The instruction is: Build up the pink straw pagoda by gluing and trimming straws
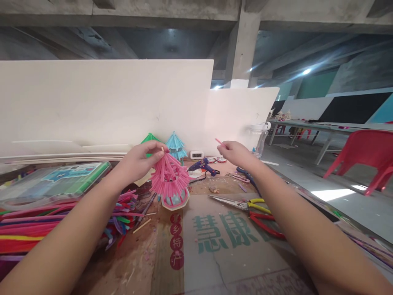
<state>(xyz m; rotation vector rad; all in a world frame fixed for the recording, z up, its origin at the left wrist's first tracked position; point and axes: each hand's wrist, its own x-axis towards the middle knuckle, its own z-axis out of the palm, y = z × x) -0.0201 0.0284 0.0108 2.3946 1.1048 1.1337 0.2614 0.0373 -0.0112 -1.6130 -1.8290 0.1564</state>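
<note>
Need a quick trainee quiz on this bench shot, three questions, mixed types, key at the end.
1. Multiple choice. What is pinched in the right hand?
A) scissors
B) a pink strip
C) a glue gun

2. True or false. The left hand holds the pink model near its top.

3. Fill in the blank. Beyond the pink model, against the pale board, stand a green model and a ____ one.

Key: 1. B; 2. True; 3. light blue
</note>
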